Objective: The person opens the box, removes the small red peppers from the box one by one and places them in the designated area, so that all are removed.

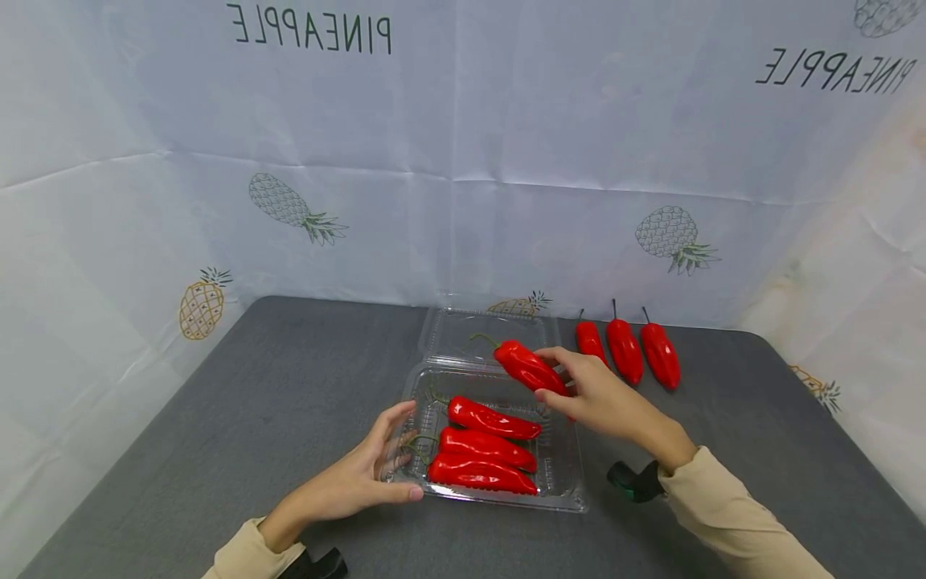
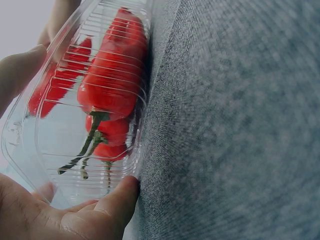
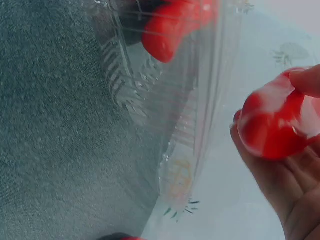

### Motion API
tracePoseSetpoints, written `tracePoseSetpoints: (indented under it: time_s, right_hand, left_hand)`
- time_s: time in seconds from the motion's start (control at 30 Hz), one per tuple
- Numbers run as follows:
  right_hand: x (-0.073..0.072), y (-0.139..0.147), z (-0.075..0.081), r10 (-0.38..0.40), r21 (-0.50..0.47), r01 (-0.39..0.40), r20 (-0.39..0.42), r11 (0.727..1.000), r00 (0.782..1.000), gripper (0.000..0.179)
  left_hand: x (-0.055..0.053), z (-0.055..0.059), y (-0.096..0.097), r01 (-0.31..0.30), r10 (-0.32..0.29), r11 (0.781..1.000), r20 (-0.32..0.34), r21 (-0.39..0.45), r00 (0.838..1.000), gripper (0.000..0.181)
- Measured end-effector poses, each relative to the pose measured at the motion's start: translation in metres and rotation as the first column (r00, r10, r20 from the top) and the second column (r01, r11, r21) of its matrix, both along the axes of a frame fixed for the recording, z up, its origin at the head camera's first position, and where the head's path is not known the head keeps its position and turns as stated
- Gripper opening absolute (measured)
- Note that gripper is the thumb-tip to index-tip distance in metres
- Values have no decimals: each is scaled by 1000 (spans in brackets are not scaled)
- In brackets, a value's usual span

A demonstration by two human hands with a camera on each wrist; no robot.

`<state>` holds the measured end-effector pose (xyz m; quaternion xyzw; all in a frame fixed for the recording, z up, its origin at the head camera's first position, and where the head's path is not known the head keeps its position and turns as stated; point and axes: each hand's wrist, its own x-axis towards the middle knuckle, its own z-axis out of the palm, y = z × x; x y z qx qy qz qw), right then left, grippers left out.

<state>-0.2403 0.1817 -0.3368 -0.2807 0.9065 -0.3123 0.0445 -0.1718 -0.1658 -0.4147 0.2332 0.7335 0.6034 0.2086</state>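
Note:
A clear plastic clamshell container lies unfolded on the grey table, with three red chili peppers side by side in its base: a back pepper, a middle pepper and a front pepper. Over the base's back right part, my right hand holds another red chili pepper between thumb and fingers, its green stem pointing left. My left hand rests against the container's left side, fingers spread and thumb by the front corner. Up close, the left wrist view shows fingers touching the clear wall.
Three more red chili peppers stand in a row at the back right: a left one, a middle one and a right one. The clear lid lies flat behind the base. A pineapple-print cloth hangs behind the table.

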Motion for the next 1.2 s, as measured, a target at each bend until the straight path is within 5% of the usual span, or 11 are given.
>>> tracePoseSetpoints:
  time_s: [0.77, 1.2]
  right_hand:
    - [2, 36, 7, -206, 25, 212, -148, 977, 967, 57]
    - [2, 53, 2, -330, -20, 330, -112, 944, 937, 57]
  left_hand:
    - [0, 0, 1, -7, 7, 1000, 0, -8, 1000, 99]
    - [0, -2, 1, 0, 0, 1000, -2, 1, 1000, 99]
